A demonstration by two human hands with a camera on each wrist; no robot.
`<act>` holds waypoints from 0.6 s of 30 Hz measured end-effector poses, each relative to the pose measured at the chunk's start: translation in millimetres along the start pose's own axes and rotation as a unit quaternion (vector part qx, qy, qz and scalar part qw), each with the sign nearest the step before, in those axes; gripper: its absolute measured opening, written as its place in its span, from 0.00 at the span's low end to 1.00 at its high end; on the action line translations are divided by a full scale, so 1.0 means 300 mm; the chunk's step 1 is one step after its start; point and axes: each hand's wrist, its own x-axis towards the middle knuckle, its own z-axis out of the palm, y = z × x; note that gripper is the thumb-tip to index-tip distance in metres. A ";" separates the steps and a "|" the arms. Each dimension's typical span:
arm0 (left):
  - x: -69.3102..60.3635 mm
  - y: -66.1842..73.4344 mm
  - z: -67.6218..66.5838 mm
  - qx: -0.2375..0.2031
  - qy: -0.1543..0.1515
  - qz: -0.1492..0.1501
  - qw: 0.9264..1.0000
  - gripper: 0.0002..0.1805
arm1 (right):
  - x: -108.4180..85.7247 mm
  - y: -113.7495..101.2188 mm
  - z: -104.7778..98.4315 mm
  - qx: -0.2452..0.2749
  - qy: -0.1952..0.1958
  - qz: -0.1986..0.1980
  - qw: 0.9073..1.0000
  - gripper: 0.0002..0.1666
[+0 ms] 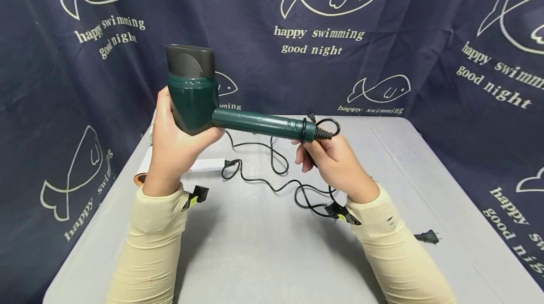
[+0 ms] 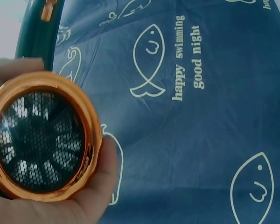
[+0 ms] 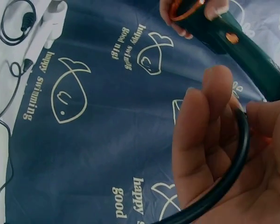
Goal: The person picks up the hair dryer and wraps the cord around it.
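Where I hold the green hair dryer (image 1: 192, 103): raised over the tabletop (image 1: 263, 257), left of centre, with its dark nozzle (image 1: 191, 62) pointing up and its handle (image 1: 263, 123) reaching right, tilted slightly down.
Left hand (image 1: 172, 150): my fingers are spread wide and curled round the dryer's head, thumb toward the right, gripping it.
Copper-rimmed mesh (image 2: 39, 140): it faces my left wrist camera, encircled by my hand.
Right hand (image 1: 340, 167): at the handle's right end my fingers are loosely bent, pinching a black cord (image 3: 245, 135) against my thumb.
Black band (image 1: 303, 130): it circles the handle close to its right end.
White appliance (image 1: 208, 165): it lies on the left of the tabletop, partly hidden behind my left arm.
Long black cord (image 1: 272, 187): it winds right from the white appliance's end.
Plug (image 1: 427, 236): it lies on the right, just beside my right sleeve (image 1: 395, 252).
Dark blue cloth (image 1: 250, 21): it hangs on the far, left and right sides, printed with pale fish and "happy swimming good night".
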 end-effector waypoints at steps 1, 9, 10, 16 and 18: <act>0.000 0.000 0.004 0.000 0.006 0.004 1.000 0.45 | -0.001 0.000 0.006 -0.011 -0.001 0.002 1.000 0.14; -0.004 0.004 0.021 0.007 0.026 0.019 0.999 0.45 | 0.002 -0.013 0.042 -0.064 -0.009 0.012 0.998 0.14; -0.004 0.004 0.022 0.011 0.028 0.019 0.999 0.44 | 0.001 -0.016 0.044 -0.066 -0.009 0.015 0.998 0.13; -0.008 0.003 0.025 0.035 0.042 0.019 0.998 0.47 | -0.010 -0.028 0.050 -0.098 -0.022 0.009 0.995 0.10; -0.009 0.003 0.026 0.035 0.048 0.021 0.998 0.47 | -0.014 -0.036 0.050 -0.116 -0.029 0.004 0.993 0.10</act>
